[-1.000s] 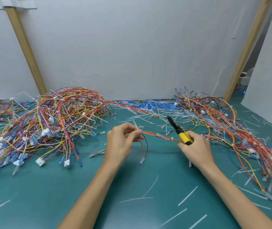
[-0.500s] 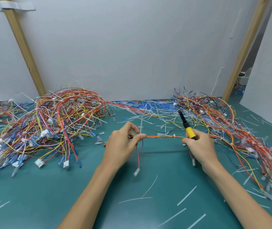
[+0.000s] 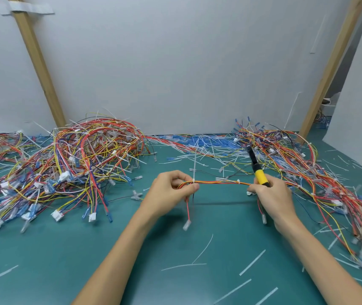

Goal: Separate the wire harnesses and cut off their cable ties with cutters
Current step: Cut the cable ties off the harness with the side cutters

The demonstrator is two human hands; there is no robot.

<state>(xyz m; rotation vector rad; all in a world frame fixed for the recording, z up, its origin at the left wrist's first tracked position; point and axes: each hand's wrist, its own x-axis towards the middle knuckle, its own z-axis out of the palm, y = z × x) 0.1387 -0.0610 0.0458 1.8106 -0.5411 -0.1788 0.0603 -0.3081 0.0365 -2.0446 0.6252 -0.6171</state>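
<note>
A thin harness of red, yellow and orange wires (image 3: 216,183) stretches level between my two hands above the green mat. My left hand (image 3: 168,192) pinches its left end, where a white cable tie (image 3: 194,170) stands upright off the bundle. My right hand (image 3: 271,195) grips the harness's right end together with the yellow-handled cutters (image 3: 256,167), whose black jaws point up and away. A second small tie (image 3: 238,181) sits on the bundle nearer my right hand. Loose wire ends with clear terminals hang down below each hand.
A big heap of tied harnesses (image 3: 70,166) fills the left side. Another pile (image 3: 312,177) runs down the right edge. Cut white ties (image 3: 206,150) litter the mat at the back and near me. White panels with wooden struts wall off the back.
My hands have drawn further apart, pulling the harness straighter. The cutters have tilted more upright, and the cable tie by my left hand now stands clear.
</note>
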